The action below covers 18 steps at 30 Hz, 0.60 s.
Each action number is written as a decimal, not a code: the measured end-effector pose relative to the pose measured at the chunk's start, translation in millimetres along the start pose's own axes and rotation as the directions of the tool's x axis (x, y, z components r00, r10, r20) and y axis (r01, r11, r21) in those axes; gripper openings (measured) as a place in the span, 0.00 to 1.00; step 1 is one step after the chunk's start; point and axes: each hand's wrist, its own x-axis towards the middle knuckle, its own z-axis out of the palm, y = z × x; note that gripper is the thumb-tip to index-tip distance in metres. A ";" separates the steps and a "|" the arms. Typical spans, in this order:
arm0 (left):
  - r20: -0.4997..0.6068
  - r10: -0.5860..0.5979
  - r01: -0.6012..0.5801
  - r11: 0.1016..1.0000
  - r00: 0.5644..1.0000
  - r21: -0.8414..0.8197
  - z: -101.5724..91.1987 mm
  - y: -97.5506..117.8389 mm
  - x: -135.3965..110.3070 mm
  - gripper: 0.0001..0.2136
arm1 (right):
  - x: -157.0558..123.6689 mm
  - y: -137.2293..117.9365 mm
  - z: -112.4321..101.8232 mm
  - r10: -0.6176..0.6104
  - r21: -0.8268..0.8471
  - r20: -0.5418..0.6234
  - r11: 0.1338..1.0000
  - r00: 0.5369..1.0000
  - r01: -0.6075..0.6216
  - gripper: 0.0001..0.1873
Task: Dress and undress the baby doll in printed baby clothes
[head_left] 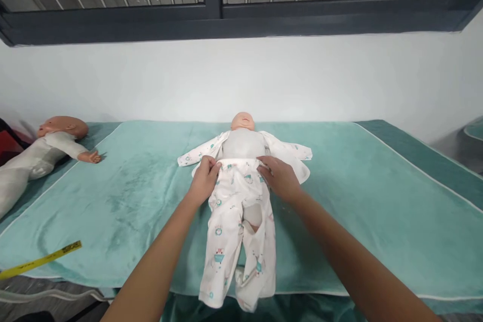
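Observation:
A baby doll (243, 143) lies on its back, head toward the wall, on a green padded cover. Its arms are in the sleeves of a white printed baby top (289, 150), which is spread open at the chest. White baby trousers (226, 211) with small teal prints cover its legs, with an opening at the crotch showing the body beneath. My left hand (205, 177) pinches the waistband on the left side. On the right side, my right hand (279, 177) grips the same waistband, fingers partly hidden.
A second doll (56, 148) in a white suit lies at the far left. Yellow tape (41, 260) marks the front left of the green cover (358, 226). Behind stands a white wall (320, 75) below a dark window frame (151, 22).

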 end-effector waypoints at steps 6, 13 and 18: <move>-0.075 -0.049 0.047 0.999 0.996 -0.028 22.2 -10.5 44.4 0.07 | 54.7 26.1 1.8 0.263 0.228 0.051 0.936 0.964 -0.267 0.12; -0.141 0.036 -0.043 0.998 0.989 -0.047 32.1 -30.1 46.2 0.08 | 43.4 44.6 24.9 0.325 0.517 -0.091 0.823 0.941 -0.235 0.11; -0.029 0.132 -0.134 0.981 0.991 -0.142 26.6 -15.8 52.2 0.08 | 45.2 43.2 17.3 0.087 0.523 -0.051 0.851 0.995 -0.048 0.09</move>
